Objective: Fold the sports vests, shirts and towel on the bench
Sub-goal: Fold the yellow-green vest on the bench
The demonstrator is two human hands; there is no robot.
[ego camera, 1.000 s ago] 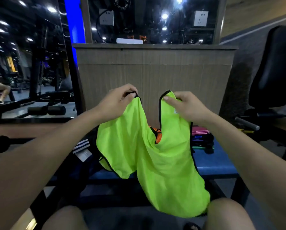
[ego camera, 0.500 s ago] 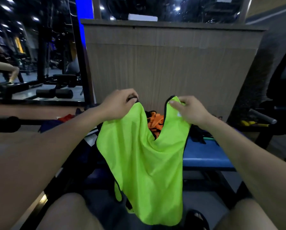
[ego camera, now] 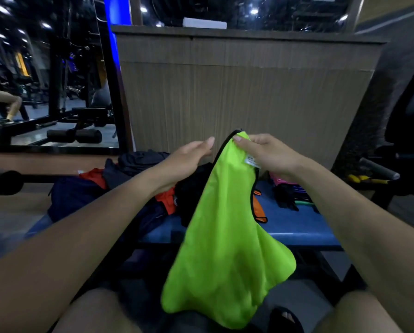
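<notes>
our right hand (ego camera: 268, 153) pinched the top of the green vest (ego camera: 225, 236), which hung in front of the blue surface (ego camera: 297, 224) down between our knees. our left hand (ego camera: 189, 157) was beside it, fingers straight, holding nothing. dark clothes (ego camera: 134, 169) lay heaped on the surface behind.

vest (ego camera: 225, 236): neon green, black trim | bench (ego camera: 297, 227): blue | garment (ego camera: 258, 210): orange | panel (ego camera: 249, 97): brown wood-grain

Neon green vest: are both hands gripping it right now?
No. Only the right hand pinches the neon green vest at its top; the left hand is open beside it.
</notes>
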